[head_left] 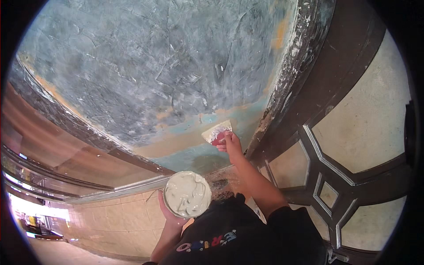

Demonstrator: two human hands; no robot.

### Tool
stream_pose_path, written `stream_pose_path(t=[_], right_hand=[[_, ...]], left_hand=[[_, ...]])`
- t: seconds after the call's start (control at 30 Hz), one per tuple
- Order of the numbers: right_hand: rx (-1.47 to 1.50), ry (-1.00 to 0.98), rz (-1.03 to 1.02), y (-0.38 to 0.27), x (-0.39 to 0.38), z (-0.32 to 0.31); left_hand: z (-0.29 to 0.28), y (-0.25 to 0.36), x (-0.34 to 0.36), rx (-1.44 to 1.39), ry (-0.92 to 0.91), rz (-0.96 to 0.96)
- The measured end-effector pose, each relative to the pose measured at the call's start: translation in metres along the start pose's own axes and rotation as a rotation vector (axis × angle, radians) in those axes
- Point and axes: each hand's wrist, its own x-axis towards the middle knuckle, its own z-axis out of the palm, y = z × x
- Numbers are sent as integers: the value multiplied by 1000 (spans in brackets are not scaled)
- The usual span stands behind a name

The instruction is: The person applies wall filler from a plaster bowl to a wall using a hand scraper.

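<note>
Pale grey-white putty fills the round tub (187, 194), which sits in the left hand (170, 215); the fingers are cupped under it and mostly hidden. The right hand (231, 143) is closed on the red handle of a putty knife (216, 132), its wide blade lying against the wall (145, 75) near the dark door frame (304, 66). The wall is blue-grey with rough filler patches. Panelled doors (353, 145) stand to the right.

Dark wooden door (353, 176), frosted glass panes (366, 115), tiled floor (119, 221).
</note>
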Motion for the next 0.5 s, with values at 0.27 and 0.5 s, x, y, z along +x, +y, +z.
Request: stream_pose_path(t=[0.27,0.5], right_hand=[[108,-22,211,68,-1,-25],[71,-14,75,42,11,6]], left_hand=[[-12,3,-3,-12,21,29],[-16,5,-3,-10,0,28]])
